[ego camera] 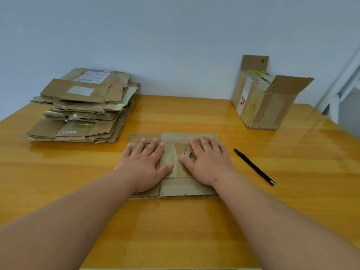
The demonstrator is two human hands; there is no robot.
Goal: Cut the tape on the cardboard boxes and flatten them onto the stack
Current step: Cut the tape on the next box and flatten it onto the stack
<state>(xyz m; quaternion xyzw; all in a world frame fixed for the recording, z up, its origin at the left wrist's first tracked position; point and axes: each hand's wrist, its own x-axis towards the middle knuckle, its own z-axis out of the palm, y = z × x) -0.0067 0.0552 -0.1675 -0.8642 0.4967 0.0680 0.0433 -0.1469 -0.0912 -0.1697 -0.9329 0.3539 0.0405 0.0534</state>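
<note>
Both my left hand (145, 162) and right hand (206, 159) press open-palmed on the flattened brown taped cardboard box (175, 187); light, stiff, springy, so I'd lift it by its side edges.

My left hand (143, 161) and right hand (207, 159) cover much of the flattened box (176, 187). I cannot read the blurred labels on the stack (81, 106). The standing box (266, 102) hides its interior from me.
</note>
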